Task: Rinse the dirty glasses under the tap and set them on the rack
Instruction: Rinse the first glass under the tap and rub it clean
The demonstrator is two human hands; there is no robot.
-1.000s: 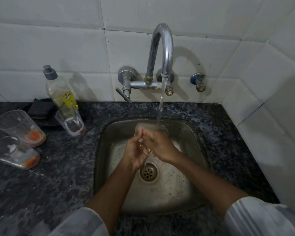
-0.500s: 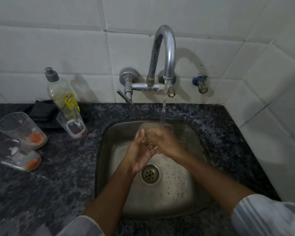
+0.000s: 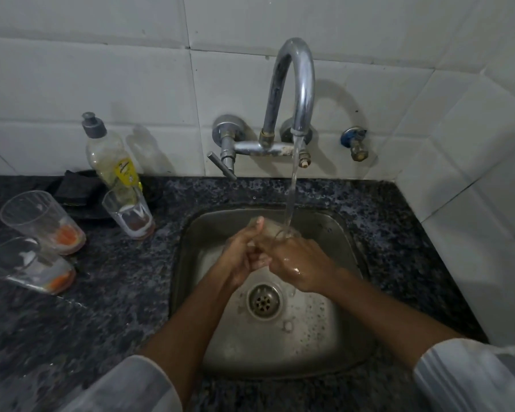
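A clear glass (image 3: pixel 275 228) sits under the running stream from the chrome tap (image 3: pixel 295 84), over the steel sink (image 3: pixel 333 346). My left hand (image 3: pixel 240 257) and my right hand (image 3: pixel 298 266) both wrap around it, so mostly its rim shows. On the dark counter to the left stand three dirty glasses: one with brownish residue (image 3: pixel 130 214) near the sink, and two with orange residue (image 3: pixel 42 223) (image 3: pixel 32 264) further left. No rack is in view.
A dish soap bottle (image 3: pixel 110 159) stands against the white tiled wall behind the nearest dirty glass, next to a dark cloth (image 3: pixel 78 193). A small blue-handled valve (image 3: pixel 356 142) sticks out of the wall right of the tap. The drain (image 3: pixel 263 300) lies below my hands.
My hands have shifted slightly on the glass under the stream; my left thumb now rests on the rim. The dirty glasses on the counter have not moved.
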